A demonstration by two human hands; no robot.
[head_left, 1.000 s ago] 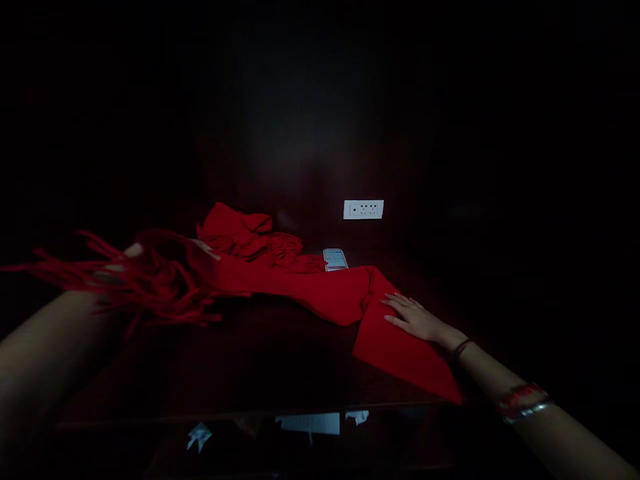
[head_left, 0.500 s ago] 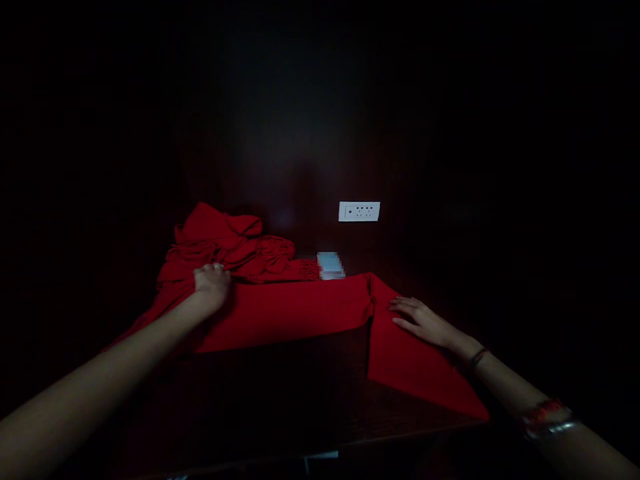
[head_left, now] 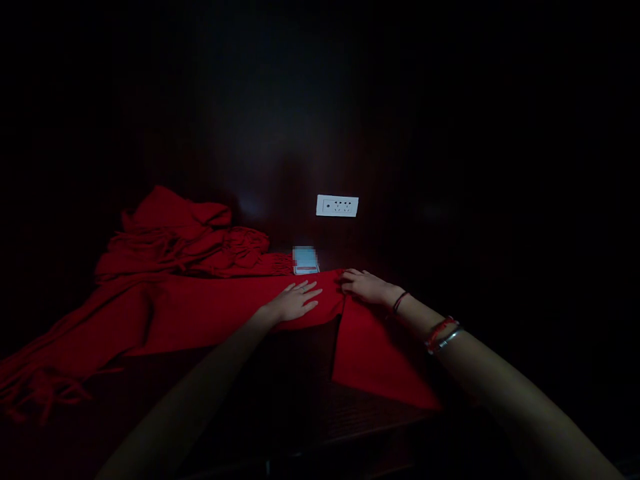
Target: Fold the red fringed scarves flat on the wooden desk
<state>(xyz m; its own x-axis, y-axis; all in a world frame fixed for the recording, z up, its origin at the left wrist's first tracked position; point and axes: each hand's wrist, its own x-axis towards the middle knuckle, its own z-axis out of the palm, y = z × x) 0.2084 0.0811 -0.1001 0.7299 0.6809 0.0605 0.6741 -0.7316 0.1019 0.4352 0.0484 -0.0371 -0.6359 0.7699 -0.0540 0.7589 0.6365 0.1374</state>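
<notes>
A long red scarf (head_left: 200, 303) with fringed ends lies across the dark table, folded at a corner so that its right part (head_left: 375, 360) slants toward the front edge. My left hand (head_left: 293, 301) rests flat on the middle of the strip, fingers spread. At the corner fold, my right hand (head_left: 367, 285) has its fingers bent over the cloth and gripping it; the fingertips are partly hidden. Further left, the scarf's fringe (head_left: 45, 393) hangs loose.
Heaped red fabric (head_left: 175, 227) with fringes lies at the back left. Beside its fringe is a small pale card or packet (head_left: 305, 260), its face blurred. A white wall socket (head_left: 337, 206) is on the dark wall behind. The table's front edge (head_left: 360, 437) shows faintly.
My left hand has let go of the scarf's left part and moved right, now lying flat. My right hand has slid left to the corner fold. The view has shifted right.
</notes>
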